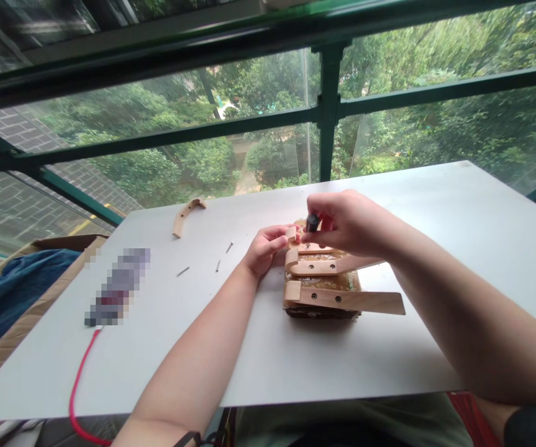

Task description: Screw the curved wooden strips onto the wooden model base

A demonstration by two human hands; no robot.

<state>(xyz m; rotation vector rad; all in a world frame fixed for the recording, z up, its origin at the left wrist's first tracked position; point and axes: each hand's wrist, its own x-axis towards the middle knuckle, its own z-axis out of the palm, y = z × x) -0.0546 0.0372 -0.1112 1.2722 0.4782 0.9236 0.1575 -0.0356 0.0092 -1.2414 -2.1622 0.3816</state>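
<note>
A small wooden assembly (pixel 328 292) of curved plywood strips on a brown base lies mid-table. My left hand (pixel 265 248) pinches the end of its top curved strip (pixel 290 234) at the left. My right hand (pixel 345 220) is closed around a short black tool handle (pixel 312 222), held upright over the top strip. A spare curved wooden piece (pixel 184 215) lies at the far left of the white table (pixel 458 217). Three loose screws (pixel 218 266) lie between that piece and my left hand.
A blurred object (pixel 116 287) with a red cable (pixel 79 385) lies at the left of the table. A cardboard box holding blue cloth (pixel 11 292) stands beside the table's left edge. Green window frames (pixel 328 112) and glass run right behind the table.
</note>
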